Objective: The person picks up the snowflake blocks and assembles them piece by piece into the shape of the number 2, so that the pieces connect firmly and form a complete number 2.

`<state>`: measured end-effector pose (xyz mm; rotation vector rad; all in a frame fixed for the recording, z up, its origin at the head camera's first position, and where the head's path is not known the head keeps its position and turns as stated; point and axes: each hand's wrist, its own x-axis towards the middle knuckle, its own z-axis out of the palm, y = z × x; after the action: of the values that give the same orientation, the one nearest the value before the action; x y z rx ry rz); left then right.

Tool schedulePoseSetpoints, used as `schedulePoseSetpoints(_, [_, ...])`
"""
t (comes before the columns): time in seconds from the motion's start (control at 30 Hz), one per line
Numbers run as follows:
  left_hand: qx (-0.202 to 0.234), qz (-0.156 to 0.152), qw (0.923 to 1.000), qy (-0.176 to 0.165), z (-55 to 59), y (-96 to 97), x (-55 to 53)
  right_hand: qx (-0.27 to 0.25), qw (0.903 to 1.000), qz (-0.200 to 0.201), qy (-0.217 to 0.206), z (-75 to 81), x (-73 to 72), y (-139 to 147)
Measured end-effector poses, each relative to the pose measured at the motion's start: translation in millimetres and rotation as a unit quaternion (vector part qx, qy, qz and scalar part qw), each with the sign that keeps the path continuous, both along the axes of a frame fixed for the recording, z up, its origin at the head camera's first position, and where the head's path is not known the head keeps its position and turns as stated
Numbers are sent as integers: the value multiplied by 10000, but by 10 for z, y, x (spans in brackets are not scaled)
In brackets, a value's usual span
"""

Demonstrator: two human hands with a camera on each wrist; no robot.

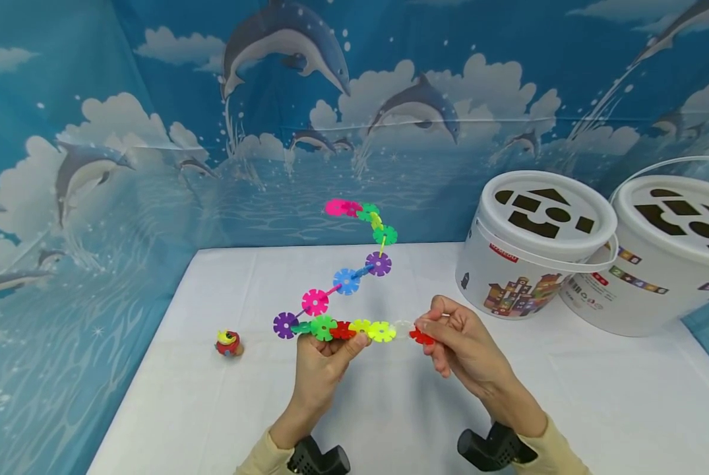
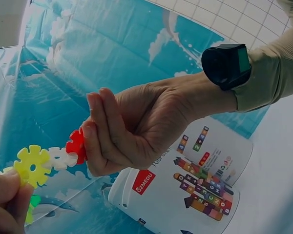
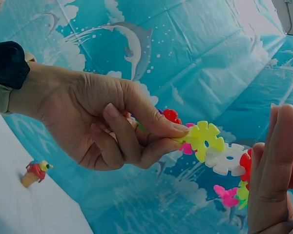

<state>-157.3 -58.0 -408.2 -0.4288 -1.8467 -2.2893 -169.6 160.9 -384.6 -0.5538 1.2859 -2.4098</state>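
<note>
A chain of notched plastic discs in several colours runs from my left hand up and away in a bent line. That hand pinches it between thumb and fingers by the yellow discs. A whitish see-through disc stands at the chain's near right end, beyond the yellow disc. My right hand pinches a red disc against that white disc's edge. In the left wrist view the red and white discs meet, though fingers hide part of the red one. A pink disc ends the far side.
Two white lidded buckets, one in front and one behind, stand at the right of the white table. A small red and yellow parrot figure sits left of the hands. A dolphin-printed sheet hangs behind.
</note>
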Motion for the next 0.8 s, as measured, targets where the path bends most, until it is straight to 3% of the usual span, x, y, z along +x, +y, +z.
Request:
schedulePoseSetpoints(0.23, [4, -78, 9999, 74, 18, -22, -4, -58, 9997, 226, -55, -1, 12, -22])
schedulePoseSetpoints(0.33, [44, -91, 9999, 40, 10, -21, -7, -5, 9999, 133, -27, 4, 21, -31])
schedulePoseSetpoints(0.53, [19, -26, 9999, -124, -16, 3, -7, 523, 9966, -639, -12, 39, 55, -57])
schedulePoseSetpoints(0.8, [55, 250, 9994, -217, -29, 35, -8, 1335, 9788, -1523, 297, 40, 79, -116])
